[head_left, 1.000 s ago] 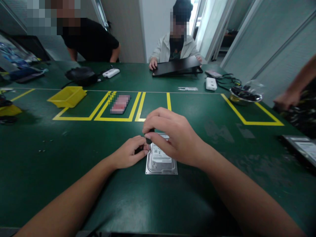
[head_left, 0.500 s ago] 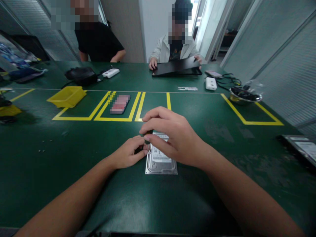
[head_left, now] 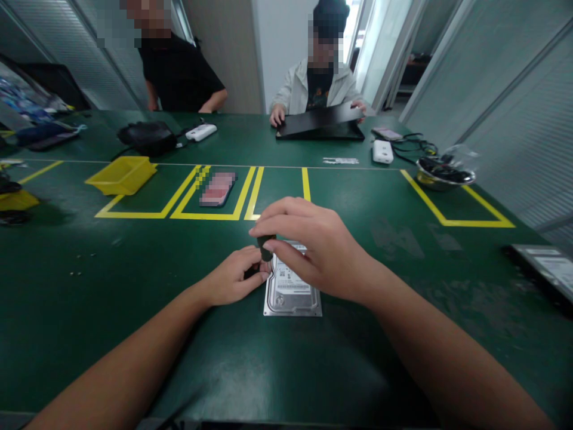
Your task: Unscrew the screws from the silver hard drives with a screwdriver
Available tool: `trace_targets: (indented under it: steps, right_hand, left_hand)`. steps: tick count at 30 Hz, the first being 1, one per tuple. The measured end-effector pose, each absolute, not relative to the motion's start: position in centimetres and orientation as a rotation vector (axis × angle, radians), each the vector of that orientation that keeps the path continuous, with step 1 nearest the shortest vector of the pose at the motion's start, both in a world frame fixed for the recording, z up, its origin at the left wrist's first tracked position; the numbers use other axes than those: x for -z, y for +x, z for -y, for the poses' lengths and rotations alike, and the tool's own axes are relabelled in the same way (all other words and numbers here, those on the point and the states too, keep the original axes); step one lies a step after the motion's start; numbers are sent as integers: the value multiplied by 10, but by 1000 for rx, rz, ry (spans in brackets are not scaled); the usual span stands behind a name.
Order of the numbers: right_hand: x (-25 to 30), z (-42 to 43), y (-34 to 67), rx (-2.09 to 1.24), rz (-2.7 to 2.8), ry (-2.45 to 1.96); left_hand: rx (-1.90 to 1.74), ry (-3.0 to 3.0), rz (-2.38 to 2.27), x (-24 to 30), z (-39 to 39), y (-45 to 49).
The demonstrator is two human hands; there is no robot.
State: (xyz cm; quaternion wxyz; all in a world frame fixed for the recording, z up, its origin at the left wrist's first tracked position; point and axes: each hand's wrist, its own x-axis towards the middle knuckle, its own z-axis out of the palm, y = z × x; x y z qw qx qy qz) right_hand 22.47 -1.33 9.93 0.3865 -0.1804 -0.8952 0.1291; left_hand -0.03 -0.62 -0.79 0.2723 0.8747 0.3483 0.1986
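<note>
A silver hard drive (head_left: 293, 298) with a white label lies flat on the green table. My right hand (head_left: 313, 245) arches over its far left part, thumb and fingers closed on the dark handle of a screwdriver (head_left: 267, 248). The handle stands nearly upright; fingers hide its lower end and tip. My left hand (head_left: 239, 275) rests on the table, with curled fingers and thumb gripping the drive's left edge just below the screwdriver. My right hand covers the drive's upper right part.
Tiny screws (head_left: 76, 273) lie at left. Beyond stand a yellow bin (head_left: 128, 176), a phone (head_left: 218, 189) and a metal bowl of dark parts (head_left: 445, 179). Another drive (head_left: 544, 272) sits at the right edge. Across the table, one person holds a black panel (head_left: 317, 122); another stands nearby.
My right-hand fingers have shifted slightly on the screwdriver, and more of its handle shows. My left hand and the hard drive have stayed in place.
</note>
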Motion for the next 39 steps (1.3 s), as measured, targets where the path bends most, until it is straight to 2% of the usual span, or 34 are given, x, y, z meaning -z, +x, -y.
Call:
trace_targets:
  steps: [39]
  right_hand:
    - [-100, 13, 225, -367, 2290, -453]
  left_hand:
    - [-541, 2342, -951, 4, 7, 1]
